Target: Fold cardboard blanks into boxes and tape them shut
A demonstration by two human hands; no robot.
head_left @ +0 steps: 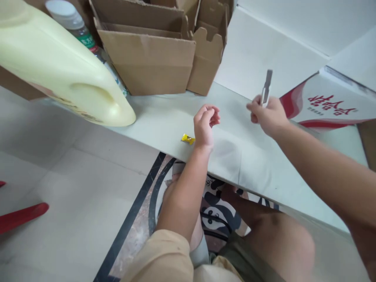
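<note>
My left hand [205,123] is held above the pale tabletop, its fingers curled in towards the palm and the thumb bent over them. I see nothing held in it. Close to its wrist lies a small yellow wrapped candy [187,139] on the table. Over to the right, my right hand [270,111] is closed around a nail clipper [266,89], pinched between thumb and fingers with its narrow grey metal end pointing up and away from me. The two hands are apart from each other.
Open cardboard boxes [149,64] stand at the back. On the left are a large cream-coloured jug [79,78] and a clear bottle with a white cap [63,13]. A red and white box [331,102] stands right. My legs are below the table edge, over a panda-patterned mat [216,215].
</note>
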